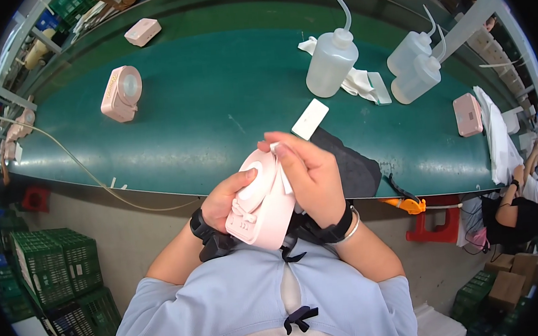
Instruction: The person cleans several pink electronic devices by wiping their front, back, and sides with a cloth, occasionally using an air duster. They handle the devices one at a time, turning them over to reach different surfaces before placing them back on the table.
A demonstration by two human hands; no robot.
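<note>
Close to my body, at the table's near edge, my left hand [231,200] is closed around a pink box-shaped device [265,221]. A round white disc lies on its upper face, with my left thumb over it. A short pink cord is looped at the near end of the device. My right hand [312,176] pinches a white strip, perhaps cloth or paper [284,178], against the device's right side. The far end of the device is partly hidden by my right fingers. Just beyond that hand, a white rectangular block [310,119] rests beside a dark grey cloth [348,162].
On the green table [214,97] stand a similar pink device [121,94] and several squeeze bottles [332,63] with bent spouts. Other pink devices lie at the far left and right [467,115]. An orange-handled tool [406,204] hangs at the near edge. Green crates [57,264] are stacked left; people sit at both sides.
</note>
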